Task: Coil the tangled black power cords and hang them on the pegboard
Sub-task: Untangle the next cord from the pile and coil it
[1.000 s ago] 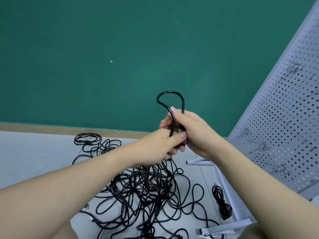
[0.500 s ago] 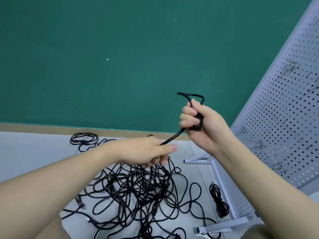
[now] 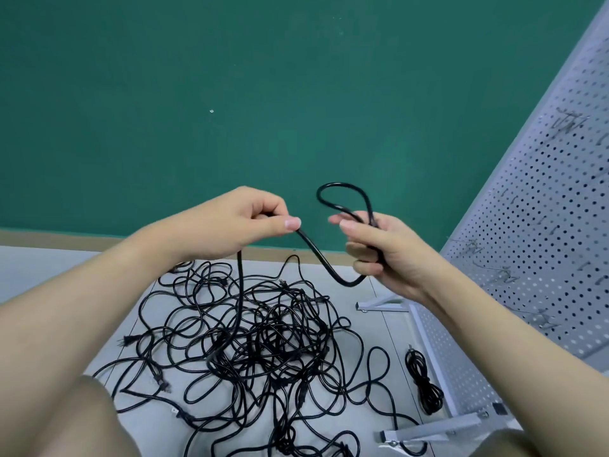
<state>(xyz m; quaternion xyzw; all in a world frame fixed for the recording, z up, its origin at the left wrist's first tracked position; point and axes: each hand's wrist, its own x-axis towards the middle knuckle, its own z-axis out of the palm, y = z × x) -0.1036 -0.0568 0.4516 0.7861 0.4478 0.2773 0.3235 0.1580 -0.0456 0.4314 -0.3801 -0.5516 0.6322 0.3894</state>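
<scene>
A tangle of black power cords (image 3: 263, 341) lies on the grey floor below my arms. My right hand (image 3: 385, 252) grips one end of a black cord (image 3: 316, 252), with a small loop standing above the fingers. That cord sags in a U between my hands. My left hand (image 3: 244, 222) pinches it between thumb and fingers, and the rest drops down into the tangle. The white pegboard (image 3: 540, 225) with metal hooks stands at the right, leaning in the view.
A coiled black cord (image 3: 423, 387) lies on the floor by the pegboard's base. The pegboard's white feet (image 3: 428, 430) stick out across the floor at lower right. A green wall (image 3: 230, 94) is behind. My knee (image 3: 79, 420) is at lower left.
My left hand has risen and drawn the cord up, level with my right hand. The stretch between my hands now sags in a U. The loop above my right hand has grown larger.
</scene>
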